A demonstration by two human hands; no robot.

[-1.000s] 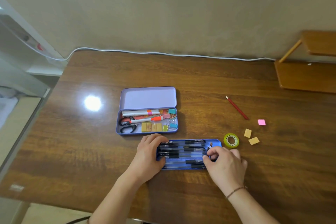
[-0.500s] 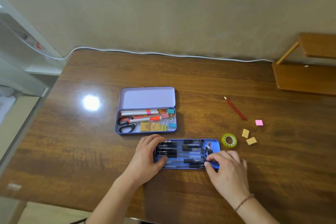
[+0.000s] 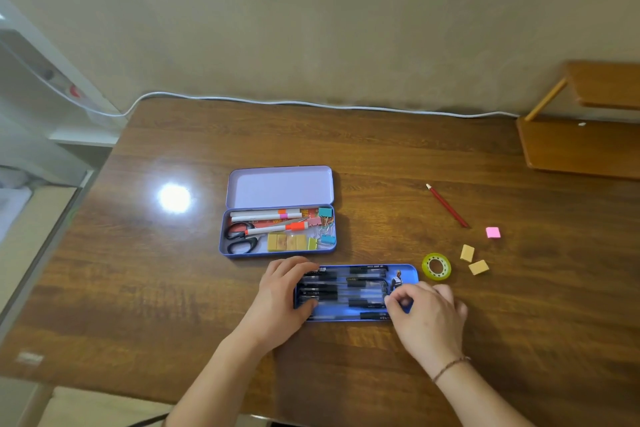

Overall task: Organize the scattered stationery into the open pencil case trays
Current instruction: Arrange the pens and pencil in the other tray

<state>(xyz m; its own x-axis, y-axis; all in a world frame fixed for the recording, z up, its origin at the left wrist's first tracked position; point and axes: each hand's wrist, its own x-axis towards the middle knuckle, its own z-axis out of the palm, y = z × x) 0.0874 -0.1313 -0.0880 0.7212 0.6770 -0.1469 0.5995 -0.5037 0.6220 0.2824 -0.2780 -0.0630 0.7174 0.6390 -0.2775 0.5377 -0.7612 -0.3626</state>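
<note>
1. Your right hand has shifted at the right end of the blue tray: a second ago its fingers were curled over the pen tips, half a second ago they lay flatter along the tray's near corner, and now they are bent again, thumb and forefinger pinched at the right end of the pens. Whether they hold a pen or only nudge it, you cannot tell.
2. Your left hand has stayed put, fingers curled round the tray's left end and gripping it steady.
3. The tray itself has not moved on the table; it sits just in front of the purple case.
4. This reads as you levelling the pens in the blue tray, so that part looks nearly done.
5. Outside any tray, to the right, lie the tape roll just beside the blue tray, two tan erasers, a pink eraser and a red pencil. Those are probably next.
6. The purple case already holds scissors, markers, clips and a row of erasers.
7. Writing: the blue tray shows a printed figure near its right end, and the pens carry small print, too small to read. No brand can be made out.
</note>
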